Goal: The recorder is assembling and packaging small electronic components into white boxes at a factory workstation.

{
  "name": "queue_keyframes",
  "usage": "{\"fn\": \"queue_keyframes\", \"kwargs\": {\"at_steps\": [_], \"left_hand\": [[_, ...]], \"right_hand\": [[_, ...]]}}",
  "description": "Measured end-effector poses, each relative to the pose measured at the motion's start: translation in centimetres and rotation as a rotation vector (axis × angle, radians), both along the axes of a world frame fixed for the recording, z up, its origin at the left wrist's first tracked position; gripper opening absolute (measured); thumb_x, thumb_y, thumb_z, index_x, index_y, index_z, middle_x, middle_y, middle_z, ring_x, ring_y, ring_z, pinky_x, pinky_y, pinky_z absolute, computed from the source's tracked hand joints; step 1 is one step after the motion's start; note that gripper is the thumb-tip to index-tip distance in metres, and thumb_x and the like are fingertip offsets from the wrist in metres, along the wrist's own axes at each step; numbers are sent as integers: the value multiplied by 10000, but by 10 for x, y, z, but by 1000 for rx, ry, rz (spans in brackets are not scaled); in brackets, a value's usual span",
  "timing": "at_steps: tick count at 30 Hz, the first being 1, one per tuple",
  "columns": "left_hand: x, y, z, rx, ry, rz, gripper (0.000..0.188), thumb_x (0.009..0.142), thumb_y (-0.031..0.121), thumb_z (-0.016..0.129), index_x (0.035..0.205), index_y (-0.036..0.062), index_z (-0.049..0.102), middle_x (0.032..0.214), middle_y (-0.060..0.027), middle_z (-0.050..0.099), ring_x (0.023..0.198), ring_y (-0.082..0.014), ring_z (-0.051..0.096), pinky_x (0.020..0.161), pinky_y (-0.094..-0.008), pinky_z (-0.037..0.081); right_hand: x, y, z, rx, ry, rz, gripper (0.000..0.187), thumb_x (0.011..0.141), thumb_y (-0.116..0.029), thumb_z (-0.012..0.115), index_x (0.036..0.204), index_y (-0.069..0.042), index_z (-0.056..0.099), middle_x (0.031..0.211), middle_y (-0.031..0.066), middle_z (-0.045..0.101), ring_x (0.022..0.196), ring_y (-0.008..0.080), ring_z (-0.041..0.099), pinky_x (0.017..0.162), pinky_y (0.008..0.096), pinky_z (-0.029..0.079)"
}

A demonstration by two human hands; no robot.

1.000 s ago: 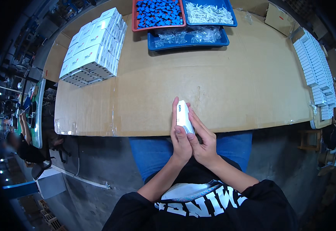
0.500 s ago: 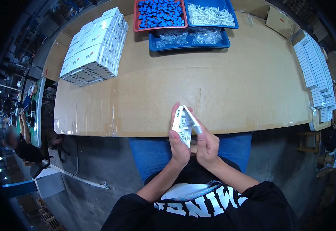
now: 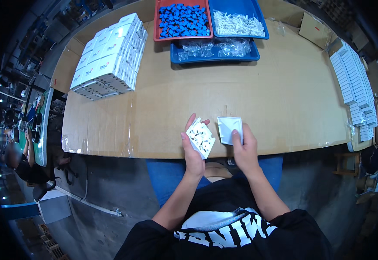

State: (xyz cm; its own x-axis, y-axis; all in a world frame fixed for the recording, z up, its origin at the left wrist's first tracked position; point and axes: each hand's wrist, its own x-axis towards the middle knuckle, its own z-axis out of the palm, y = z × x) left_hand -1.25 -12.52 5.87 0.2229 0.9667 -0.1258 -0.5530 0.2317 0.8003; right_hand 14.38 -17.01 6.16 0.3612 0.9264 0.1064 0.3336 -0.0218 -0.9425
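At the table (image 3: 284, 99) edge, we are gripping a white base (image 3: 200, 138) in our left hand (image 3: 193, 149), our right hand (image 3: 244, 147) grasping a white cover (image 3: 229, 128).

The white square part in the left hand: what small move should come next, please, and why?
Probably lay the flat white cover on the cardboard-covered table, freeing the right hand. The left hand holds the white square part with its ribbed inner side up, and the two pieces are apart. This is only a judgement.

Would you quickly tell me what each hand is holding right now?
Left hand: holding a white ribbed square part.
Right hand: holding a white square cover.
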Motion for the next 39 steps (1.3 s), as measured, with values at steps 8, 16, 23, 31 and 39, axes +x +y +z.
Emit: {"fn": "queue_keyframes", "kwargs": {"at_steps": [8, 16, 23, 31, 39], "left_hand": [[-30, 29, -23, 300, 364, 51, 488, 1005, 175, 403, 1475, 50, 444, 1539, -191, 442, 1389, -297, 458, 1166, -403, 346], [-55, 19, -4, 912, 1347, -156, 419, 961, 239, 650, 1367, 138, 636, 1568, -240, 383, 1472, -472, 332, 1212, -586, 253], [-42, 53, -13, 965, 1375, -182, 342, 974, 257, 650, 1289, 122, 646, 1526, -225, 424, 1492, -471, 305, 1218, -619, 241], [-39, 84, -18, 1021, 1287, -127, 244, 947, 153, 643, 1184, 101, 672, 1425, -218, 511, 1446, -467, 387, 1200, -610, 292], [-43, 86, -17, 968, 1174, -101, 231, 884, 167, 694, 1095, 77, 673, 1426, -204, 532, 1445, -440, 411, 1212, -553, 318]], "right_hand": [[28, 0, -15, -76, 143, -181, 465, 954, -10, 654, 1398, -27, 516, 1023, 108, 656, 857, 141, 661, 734, 301, 540], [37, -22, 10, -12, -508, -115, 285, 897, -92, 698, 1180, -55, 695, 1129, 158, 652, 948, 325, 674, 823, 413, 550], [37, 10, -8, 76, -687, 120, 282, 940, -213, 697, 1173, -54, 701, 1364, 171, 588, 1288, 392, 552, 1113, 512, 425], [58, 63, -4, 42, -797, 241, 225, 955, -243, 662, 1108, -85, 711, 1299, 115, 634, 1217, 318, 601, 1089, 517, 400], [72, 131, 31, 8, -868, 279, 172, 929, -218, 644, 992, -90, 739, 990, 112, 693, 991, 316, 651, 906, 452, 448]]}}
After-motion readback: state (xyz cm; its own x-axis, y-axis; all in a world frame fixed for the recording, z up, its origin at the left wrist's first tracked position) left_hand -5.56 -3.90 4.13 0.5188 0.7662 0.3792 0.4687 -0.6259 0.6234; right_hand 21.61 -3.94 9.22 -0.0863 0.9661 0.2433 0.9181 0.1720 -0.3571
